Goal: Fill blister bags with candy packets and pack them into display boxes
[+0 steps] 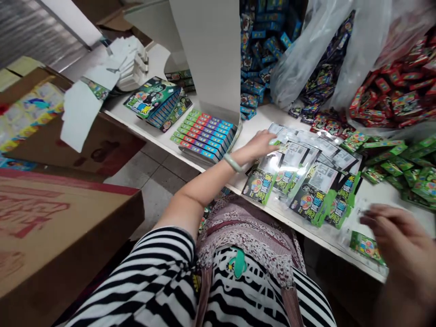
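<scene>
My left hand, with a pale bangle at its wrist, lies on the left end of a spread of clear-fronted candy pouches. Its fingers are stretched out and the thumb is apart from them. The pouches overlap, black and green with bright printing. My right hand is at the right above the table edge, smeared by motion, its fingers curled together in a pinch. Whatever sits between those fingertips is too blurred to make out. Beside it, a small green packet lies near the table's front edge.
Green candy boxes, red boxes, purple ones and blue ones are heaped at the back. A tray of striped boxes and a display box stand left. A large carton fills the lower left.
</scene>
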`<state>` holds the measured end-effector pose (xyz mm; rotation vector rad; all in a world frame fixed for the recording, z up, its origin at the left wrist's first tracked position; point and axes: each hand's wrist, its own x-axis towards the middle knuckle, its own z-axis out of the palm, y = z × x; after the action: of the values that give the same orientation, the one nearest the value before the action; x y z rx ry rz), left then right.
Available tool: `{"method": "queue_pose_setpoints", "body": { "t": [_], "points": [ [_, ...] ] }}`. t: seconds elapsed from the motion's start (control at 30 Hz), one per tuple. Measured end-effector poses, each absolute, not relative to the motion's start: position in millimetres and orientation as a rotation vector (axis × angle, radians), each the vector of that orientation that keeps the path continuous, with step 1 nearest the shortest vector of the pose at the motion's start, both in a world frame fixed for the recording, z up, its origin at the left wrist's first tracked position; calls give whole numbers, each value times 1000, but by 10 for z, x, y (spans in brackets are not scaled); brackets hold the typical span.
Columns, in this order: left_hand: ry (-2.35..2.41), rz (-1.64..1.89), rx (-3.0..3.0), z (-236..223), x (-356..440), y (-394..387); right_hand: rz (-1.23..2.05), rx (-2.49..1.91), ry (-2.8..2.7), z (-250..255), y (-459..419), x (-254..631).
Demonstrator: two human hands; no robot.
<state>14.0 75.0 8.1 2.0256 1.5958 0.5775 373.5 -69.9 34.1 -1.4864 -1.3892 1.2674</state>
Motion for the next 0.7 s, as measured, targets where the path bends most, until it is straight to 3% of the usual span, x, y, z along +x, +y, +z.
{"method": "queue_pose_setpoints", "body": {
  "t": [0.03, 0.1, 0.3, 0.53, 0.7],
  "points": [
    [1609, 493, 2004, 20, -24, 718, 1280, -1441, -1278, 306, -674, 3489],
    [1578, 428, 1985, -86, -186, 610, 1613, -1227, -1293, 215, -614, 2959],
    [1450, 625, 1950, -164, -226, 231, 1994, -989, -1366, -56, -561, 2060],
    [1303, 755, 1731, -97, -287, -197, 2007, -915, -1505, 64, -636, 2137],
    [1119, 969, 1365, 63, -107, -511, 1649, -980, -1638, 511, -504, 2242]
  ]
}}
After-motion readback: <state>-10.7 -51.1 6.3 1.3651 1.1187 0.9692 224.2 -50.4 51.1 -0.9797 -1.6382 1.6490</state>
